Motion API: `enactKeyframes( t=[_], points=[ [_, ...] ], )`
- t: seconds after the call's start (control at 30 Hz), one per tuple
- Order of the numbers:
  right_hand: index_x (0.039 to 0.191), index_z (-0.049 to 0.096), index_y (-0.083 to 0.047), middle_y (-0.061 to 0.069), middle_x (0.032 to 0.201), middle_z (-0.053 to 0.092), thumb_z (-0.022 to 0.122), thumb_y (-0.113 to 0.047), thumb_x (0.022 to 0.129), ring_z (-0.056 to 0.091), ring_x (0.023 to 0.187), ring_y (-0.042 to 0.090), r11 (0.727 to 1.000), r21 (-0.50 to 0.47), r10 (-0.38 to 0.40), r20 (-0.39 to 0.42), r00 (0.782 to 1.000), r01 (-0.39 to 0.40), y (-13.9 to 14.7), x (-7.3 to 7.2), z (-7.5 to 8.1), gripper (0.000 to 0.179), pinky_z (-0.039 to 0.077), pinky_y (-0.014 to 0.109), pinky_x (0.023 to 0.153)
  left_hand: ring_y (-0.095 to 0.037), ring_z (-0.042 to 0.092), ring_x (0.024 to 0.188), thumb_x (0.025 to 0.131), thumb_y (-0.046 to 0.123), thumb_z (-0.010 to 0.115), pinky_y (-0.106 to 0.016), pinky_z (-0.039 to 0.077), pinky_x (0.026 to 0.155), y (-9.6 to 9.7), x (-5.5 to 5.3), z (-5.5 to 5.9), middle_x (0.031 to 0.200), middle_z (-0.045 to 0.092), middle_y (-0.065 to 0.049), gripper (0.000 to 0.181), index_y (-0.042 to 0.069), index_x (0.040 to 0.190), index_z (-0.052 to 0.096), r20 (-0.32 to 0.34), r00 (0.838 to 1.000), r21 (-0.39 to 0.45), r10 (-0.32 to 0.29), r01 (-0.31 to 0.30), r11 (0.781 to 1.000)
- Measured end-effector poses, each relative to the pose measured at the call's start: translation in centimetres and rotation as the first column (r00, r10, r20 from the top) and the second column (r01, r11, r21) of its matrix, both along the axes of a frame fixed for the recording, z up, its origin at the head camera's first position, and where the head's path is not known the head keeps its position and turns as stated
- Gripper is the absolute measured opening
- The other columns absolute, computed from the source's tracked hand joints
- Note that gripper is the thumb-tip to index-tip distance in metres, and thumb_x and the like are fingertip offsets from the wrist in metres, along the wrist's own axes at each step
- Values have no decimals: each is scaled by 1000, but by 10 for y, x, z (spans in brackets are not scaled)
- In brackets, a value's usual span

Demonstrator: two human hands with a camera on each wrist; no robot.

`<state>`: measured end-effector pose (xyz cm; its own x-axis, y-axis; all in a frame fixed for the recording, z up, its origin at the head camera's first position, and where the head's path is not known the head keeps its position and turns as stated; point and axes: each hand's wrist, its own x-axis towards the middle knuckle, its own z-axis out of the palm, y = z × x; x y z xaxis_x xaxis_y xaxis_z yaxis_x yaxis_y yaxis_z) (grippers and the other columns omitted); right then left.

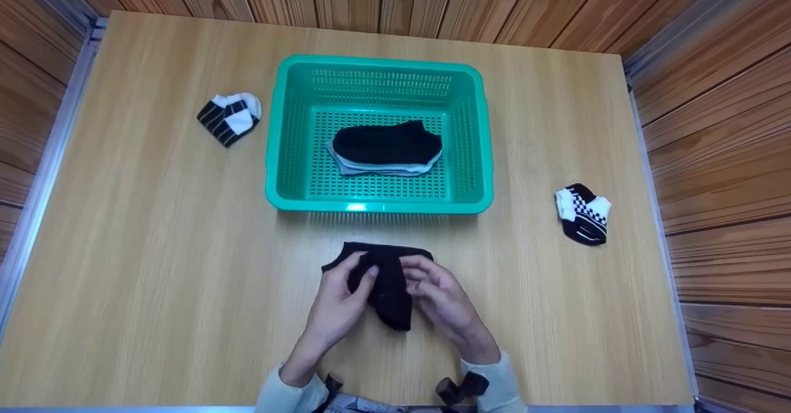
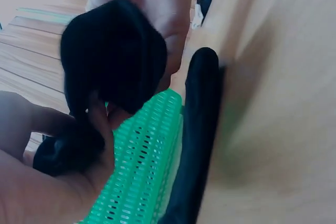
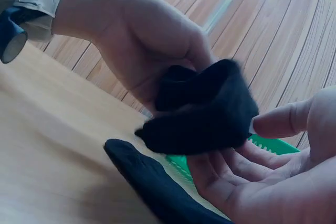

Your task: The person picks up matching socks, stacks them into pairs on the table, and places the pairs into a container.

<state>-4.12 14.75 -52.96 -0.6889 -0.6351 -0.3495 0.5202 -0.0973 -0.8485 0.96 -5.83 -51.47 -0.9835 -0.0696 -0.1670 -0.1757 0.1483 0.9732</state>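
Close above the table, my left hand (image 1: 338,306) grips a black sock (image 1: 392,298), its thumb lying over the fabric. On the sock's other side, my right hand (image 1: 446,306) pinches its edge between thumb and fingers, as the right wrist view shows. The held sock (image 3: 202,129) is bent into a loop with an opening. Flat on the table behind it lies a second black sock (image 1: 337,257), partly covered by the held one and the hands. This lying sock (image 2: 198,135) appears long and straight in the left wrist view.
Beyond the hands stands a green plastic basket (image 1: 380,207) with a stack of socks inside, a black one (image 1: 386,143) above grey ones (image 1: 383,169). A black-and-white striped sock bundle (image 1: 230,118) lies left of it, a checkered bundle (image 1: 584,214) at the right.
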Motion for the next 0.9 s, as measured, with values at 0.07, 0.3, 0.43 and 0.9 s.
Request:
enactKeyframes(
  t=[0.07,0.3,0.43,0.9],
  points=[
    [140,51,5,1,125,71,55,2,100,67,118,13,999,40,6,-11,1000,-6,0,-1,-2,40,55,25,98,-13,69,113,105,11,62,-28,55,97,0,0,-3,118,77,2,21,16,122,72,-2,1000,-20,7,-7,1000],
    [110,70,-3,-6,110,68,71,-8,97,62,111,10,986,150,91,-147,985,-68,1,-2,-6,14,47,24,99,-17,68,115,104,10,63,-27,54,99,-3,-1,-2,119,76,-3,21,12,122,73,31,1000,65,3,-5,998],
    [102,66,10,-6,113,67,69,-5,98,60,115,11,988,108,130,-239,962,-107,9,-6,-3,15,45,24,104,-17,67,112,102,5,64,-24,53,97,-7,-2,3,116,76,-5,20,10,119,73,23,999,106,36,-39,994],
    [132,57,8,2,130,64,70,4,94,61,120,6,954,269,-49,-303,952,135,39,-19,-4,40,53,19,95,-17,71,89,98,8,68,-36,58,83,-25,-6,-10,95,79,-6,13,3,106,77,8,990,-342,141,-130,931]
  ],
)
